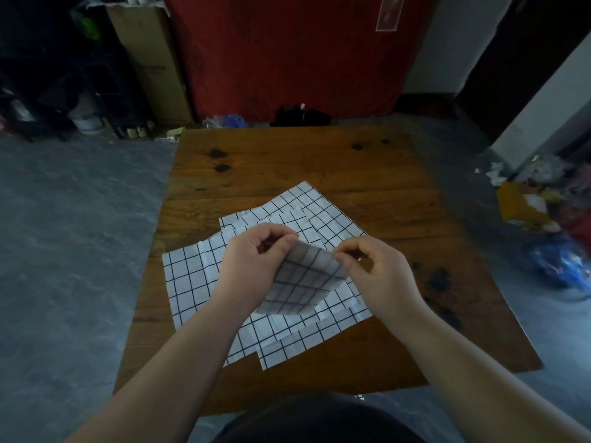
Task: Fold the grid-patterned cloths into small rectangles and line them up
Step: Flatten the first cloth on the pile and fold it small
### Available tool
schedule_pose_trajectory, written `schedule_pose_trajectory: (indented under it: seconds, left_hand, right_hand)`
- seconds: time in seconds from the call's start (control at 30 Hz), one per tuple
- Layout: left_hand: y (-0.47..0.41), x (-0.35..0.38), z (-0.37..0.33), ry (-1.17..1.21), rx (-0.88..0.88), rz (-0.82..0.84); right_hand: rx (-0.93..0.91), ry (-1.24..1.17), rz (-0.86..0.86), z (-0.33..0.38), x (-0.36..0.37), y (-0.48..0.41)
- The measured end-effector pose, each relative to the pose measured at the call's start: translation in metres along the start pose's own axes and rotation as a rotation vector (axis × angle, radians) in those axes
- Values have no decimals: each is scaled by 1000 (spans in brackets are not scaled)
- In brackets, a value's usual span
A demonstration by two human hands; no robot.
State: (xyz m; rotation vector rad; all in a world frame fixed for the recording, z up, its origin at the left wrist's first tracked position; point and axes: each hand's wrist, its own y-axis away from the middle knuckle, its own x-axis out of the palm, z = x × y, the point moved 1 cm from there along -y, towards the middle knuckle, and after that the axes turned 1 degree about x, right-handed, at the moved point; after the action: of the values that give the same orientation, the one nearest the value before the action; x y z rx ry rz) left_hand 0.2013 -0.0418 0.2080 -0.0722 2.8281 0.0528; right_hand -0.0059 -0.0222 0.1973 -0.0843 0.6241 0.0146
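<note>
In the head view, the left hand pinches the upper left corner of a folded grid cloth between the thumb and curled fingers. The right hand pinches its upper right corner in the same way. This cloth hangs between them at the centre of the wooden table. Under it, other grid cloths lie flat and overlapping, from 8 o'clock to 1 o'clock. A red drape hangs at 12 o'clock.
</note>
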Motion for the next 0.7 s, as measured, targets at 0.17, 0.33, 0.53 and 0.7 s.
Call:
schedule_pose_trajectory:
  seconds: [0.17, 0.33, 0.53, 0.7]
  left_hand:
    - [-4, -3, -3, 14, -3, -26]
    - [-8, 1, -3, 3, -4, -23]
    - [-7, 26, -16, -127, 18, 110]
    - [-4, 58, -33, -148, 81, 246]
  right_hand:
    - [24, 10, -23, -6, -6, 0]
    - [26, 3, -13, -11, -14, 0]
    - [-37, 102, 102, -14, -26, -6]
    - [-84, 36, 162, -14, -41, -11]
